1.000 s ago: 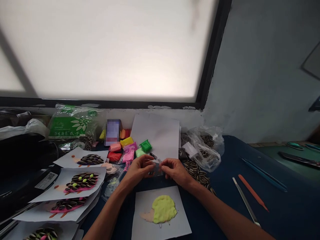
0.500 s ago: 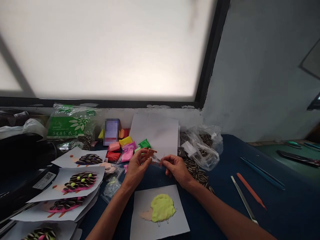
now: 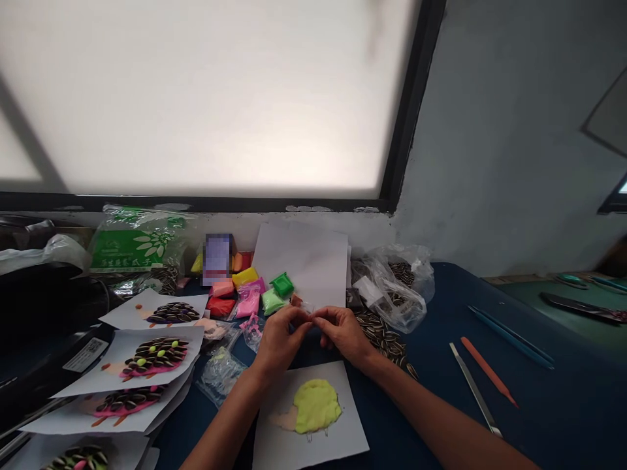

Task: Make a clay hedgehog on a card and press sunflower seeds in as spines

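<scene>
My left hand (image 3: 284, 333) is closed around a piece of brown clay (image 3: 296, 300) in clear plastic, and only a little brown shows above the fingers. My right hand (image 3: 343, 333) pinches at the same spot, its fingertips touching those of the left; what lies between them is hidden. Below both hands lies a white sheet (image 3: 274, 447) with a hedgehog shape. Yellow-green clay (image 3: 317, 406) covers its body and pale peach clay (image 3: 287, 420) its snout; the legs are pencil lines.
Finished hedgehog pictures (image 3: 161, 356) with seeds are stacked at left. Coloured clay packets (image 3: 249, 300) sit behind my hands. Sunflower seeds (image 3: 385, 336) and a plastic bag (image 3: 406, 307) lie to the right, with an orange tool (image 3: 490, 372), a pale blade (image 3: 475, 391) and blue tweezers (image 3: 512, 336).
My hands have come together, the fingertips now meeting. The left hand has moved right and turned, so the brown clay is mostly covered. The sheet with the yellow-green clay stays put.
</scene>
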`<action>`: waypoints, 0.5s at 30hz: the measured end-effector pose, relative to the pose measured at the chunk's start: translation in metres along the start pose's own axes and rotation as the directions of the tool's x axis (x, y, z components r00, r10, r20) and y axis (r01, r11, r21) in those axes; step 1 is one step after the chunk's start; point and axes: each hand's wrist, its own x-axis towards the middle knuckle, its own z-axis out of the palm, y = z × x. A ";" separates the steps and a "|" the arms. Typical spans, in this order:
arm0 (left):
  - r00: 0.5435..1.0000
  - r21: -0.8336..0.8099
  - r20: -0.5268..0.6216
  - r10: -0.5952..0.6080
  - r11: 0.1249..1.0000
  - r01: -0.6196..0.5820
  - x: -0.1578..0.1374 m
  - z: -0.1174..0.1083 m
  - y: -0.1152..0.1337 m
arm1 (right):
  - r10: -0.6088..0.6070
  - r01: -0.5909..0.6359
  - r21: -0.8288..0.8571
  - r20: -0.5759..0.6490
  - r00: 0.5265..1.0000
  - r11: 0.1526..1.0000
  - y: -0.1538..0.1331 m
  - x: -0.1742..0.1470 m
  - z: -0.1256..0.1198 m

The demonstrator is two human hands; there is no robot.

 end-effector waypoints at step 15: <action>0.999 0.005 0.041 -0.021 1.000 0.021 -0.001 0.001 -0.003 | -0.017 0.018 -0.069 0.008 1.000 0.997 0.002 -0.002 0.001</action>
